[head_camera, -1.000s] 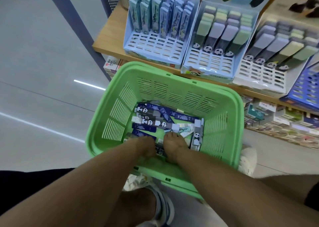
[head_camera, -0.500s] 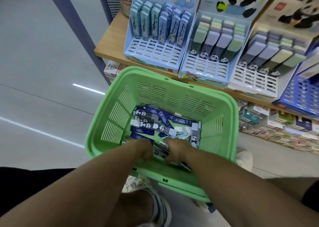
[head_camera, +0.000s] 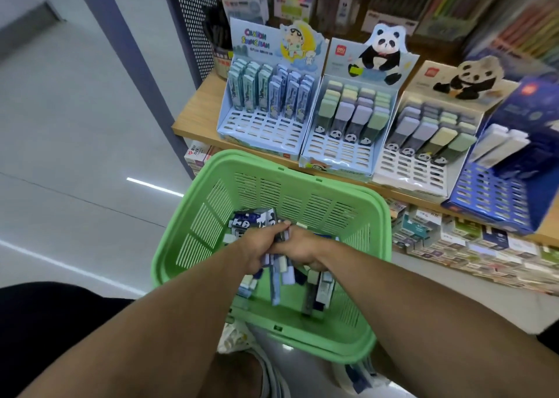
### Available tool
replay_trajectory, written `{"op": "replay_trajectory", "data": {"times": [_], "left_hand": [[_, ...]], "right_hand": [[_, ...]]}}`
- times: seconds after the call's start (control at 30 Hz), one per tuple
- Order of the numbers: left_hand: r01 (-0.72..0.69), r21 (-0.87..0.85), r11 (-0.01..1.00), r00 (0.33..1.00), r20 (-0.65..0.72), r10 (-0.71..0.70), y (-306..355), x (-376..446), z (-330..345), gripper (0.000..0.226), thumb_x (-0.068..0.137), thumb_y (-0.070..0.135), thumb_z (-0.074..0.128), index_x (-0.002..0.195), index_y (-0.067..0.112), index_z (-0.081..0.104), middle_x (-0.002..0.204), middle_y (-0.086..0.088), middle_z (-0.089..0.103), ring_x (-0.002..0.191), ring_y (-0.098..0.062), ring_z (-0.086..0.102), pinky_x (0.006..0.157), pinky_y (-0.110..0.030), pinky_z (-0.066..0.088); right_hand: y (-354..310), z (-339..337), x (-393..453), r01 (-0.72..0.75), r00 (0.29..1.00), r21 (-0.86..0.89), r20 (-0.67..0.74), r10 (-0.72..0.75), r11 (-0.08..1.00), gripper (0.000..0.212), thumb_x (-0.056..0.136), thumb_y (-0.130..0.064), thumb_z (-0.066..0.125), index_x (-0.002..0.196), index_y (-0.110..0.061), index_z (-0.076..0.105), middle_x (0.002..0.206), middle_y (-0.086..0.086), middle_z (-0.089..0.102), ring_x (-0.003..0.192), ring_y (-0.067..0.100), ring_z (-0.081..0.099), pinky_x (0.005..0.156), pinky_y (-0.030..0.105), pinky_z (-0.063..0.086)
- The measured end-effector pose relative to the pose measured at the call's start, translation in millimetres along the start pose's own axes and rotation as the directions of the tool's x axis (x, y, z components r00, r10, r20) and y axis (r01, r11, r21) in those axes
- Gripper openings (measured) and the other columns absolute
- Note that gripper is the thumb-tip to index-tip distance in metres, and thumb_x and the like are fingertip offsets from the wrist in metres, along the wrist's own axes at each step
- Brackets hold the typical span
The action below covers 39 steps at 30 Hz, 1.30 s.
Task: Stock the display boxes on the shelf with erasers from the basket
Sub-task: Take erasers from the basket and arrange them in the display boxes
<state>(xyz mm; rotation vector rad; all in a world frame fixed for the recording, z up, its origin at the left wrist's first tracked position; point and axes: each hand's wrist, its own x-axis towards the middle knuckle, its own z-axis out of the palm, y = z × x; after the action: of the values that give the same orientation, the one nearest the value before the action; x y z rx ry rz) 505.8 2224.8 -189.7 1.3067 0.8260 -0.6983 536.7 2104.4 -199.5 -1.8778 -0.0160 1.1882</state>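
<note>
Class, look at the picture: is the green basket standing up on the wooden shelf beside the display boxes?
No, the green basket sits below and in front of the wooden shelf, nearer the person than the display boxes.

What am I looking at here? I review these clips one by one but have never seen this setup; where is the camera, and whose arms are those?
There is no machine here. The camera sits on a person's head and looks forward and down, so the two bare arms are that person's own. Both hands are inside a green basket standing in front of a wooden shelf. The left hand and the right hand together grip a bundle of erasers; more erasers lie loose in the basket. On the shelf stand four display boxes: a light blue cartoon box, two panda boxes and a dark blue box. All are partly filled, with empty slots in front.
</note>
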Motion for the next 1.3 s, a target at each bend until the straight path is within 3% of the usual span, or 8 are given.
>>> {"op": "replay_trajectory", "data": {"times": [0.1, 0.27, 0.47, 0.73, 0.83, 0.93, 1.03, 1.3], "left_hand": [[0.014, -0.026, 1.0, 1.0, 0.013, -0.014, 3.1, -1.9, 4.0, 0.041, 0.086, 0.031, 0.074, 0.107, -0.004, 0.07, 0.092, -0.015, 0.075, 0.079, -0.027, 0.073, 0.062, -0.033, 0.06], [0.144, -0.041, 0.989, 0.986, 0.086, -0.141, -19.2, 1.0, 13.2, 0.049, 0.084, 0.034, 0.076, 0.112, -0.005, 0.066, 0.095, -0.019, 0.074, 0.071, -0.029, 0.072, 0.056, -0.034, 0.058], [0.249, 0.105, 0.963, 0.952, 0.155, -0.263, -41.8, 9.9, 11.0, 0.05, 0.085, 0.041, 0.073, 0.113, 0.0, 0.064, 0.092, -0.016, 0.075, 0.074, -0.028, 0.071, 0.078, -0.045, 0.058], [0.239, 0.24, 0.941, 0.95, 0.141, -0.278, -47.8, 8.8, 13.1, 0.031, 0.094, 0.035, 0.065, 0.104, 0.005, 0.066, 0.087, -0.007, 0.075, 0.068, -0.019, 0.071, 0.059, -0.032, 0.058], [0.159, 0.233, 0.959, 0.979, 0.087, -0.183, -43.0, 6.7, 16.2, 0.029, 0.093, 0.036, 0.066, 0.101, 0.008, 0.068, 0.087, -0.005, 0.074, 0.069, -0.017, 0.069, 0.054, -0.027, 0.053], [0.037, 0.125, 0.991, 0.998, 0.041, -0.042, -28.7, 3.6, 21.6, 0.027, 0.094, 0.034, 0.064, 0.099, 0.007, 0.063, 0.077, -0.007, 0.07, 0.059, -0.016, 0.065, 0.046, -0.024, 0.044], [-0.079, 0.005, 0.997, 0.997, -0.008, 0.079, -0.8, -7.6, 29.4, 0.024, 0.096, 0.034, 0.063, 0.09, 0.012, 0.056, 0.063, -0.006, 0.058, 0.051, -0.016, 0.058, 0.04, -0.019, 0.029], [-0.291, -0.086, 0.953, 0.945, 0.13, 0.301, 85.6, -83.6, 71.5, 0.027, 0.097, 0.034, 0.059, 0.081, 0.013, 0.055, 0.046, 0.004, 0.055, 0.036, -0.007, 0.048, 0.039, -0.018, 0.038]], "right_hand": [[-2.3, -7.3, -13.0, -0.025, 1.0, 0.053, 0.013, 0.025, 0.998, 0.012, 0.095, -0.012, 0.069, 0.102, -0.013, 0.06, 0.047, -0.009, 0.055, 0.036, 0.002, 0.041, 0.038, 0.019, 0.034], [22.2, -0.5, -16.0, -0.167, 0.983, 0.033, 0.078, 0.164, 0.985, 0.015, 0.094, -0.025, 0.072, 0.095, -0.019, 0.058, 0.066, 0.0, 0.063, 0.047, 0.007, 0.041, 0.054, 0.022, 0.042], [47.2, 7.6, -19.2, -0.31, 0.936, 0.153, 0.223, 0.273, 0.938, 0.021, 0.097, -0.028, 0.067, 0.11, -0.013, 0.06, 0.092, 0.004, 0.072, 0.072, 0.013, 0.067, 0.062, 0.026, 0.053], [38.3, -2.2, -40.9, -0.418, 0.874, 0.03, 0.287, 0.393, 0.908, 0.023, 0.099, -0.038, 0.061, 0.102, -0.016, 0.057, 0.101, 0.005, 0.063, 0.114, 0.033, 0.062, 0.096, 0.04, 0.055], [32.5, -1.3, -41.7, -0.351, 0.926, 0.054, 0.169, 0.338, 0.935, 0.032, 0.097, -0.032, 0.066, 0.118, -0.009, 0.058, 0.104, 0.006, 0.063, 0.096, 0.023, 0.062, 0.076, 0.032, 0.059], [21.3, -7.4, -40.8, -0.182, 0.977, -0.146, -0.136, 0.163, 0.972, 0.028, 0.096, -0.038, 0.067, 0.099, -0.011, 0.06, 0.082, 0.006, 0.063, 0.066, 0.019, 0.061, 0.058, 0.032, 0.053], [-3.1, -17.0, -53.3, -0.088, 0.951, -0.232, -0.309, 0.012, 0.969, 0.034, 0.098, -0.043, 0.061, 0.105, -0.01, 0.064, 0.089, 0.009, 0.07, 0.069, 0.023, 0.067, 0.066, 0.037, 0.06], [-63.2, -82.8, -134.2, 0.011, 0.867, -0.351, -0.464, -0.184, 0.936, 0.06, 0.094, -0.059, 0.058, 0.092, 0.001, 0.065, 0.077, 0.015, 0.062, 0.063, 0.023, 0.054, 0.059, 0.03, 0.039]]}}
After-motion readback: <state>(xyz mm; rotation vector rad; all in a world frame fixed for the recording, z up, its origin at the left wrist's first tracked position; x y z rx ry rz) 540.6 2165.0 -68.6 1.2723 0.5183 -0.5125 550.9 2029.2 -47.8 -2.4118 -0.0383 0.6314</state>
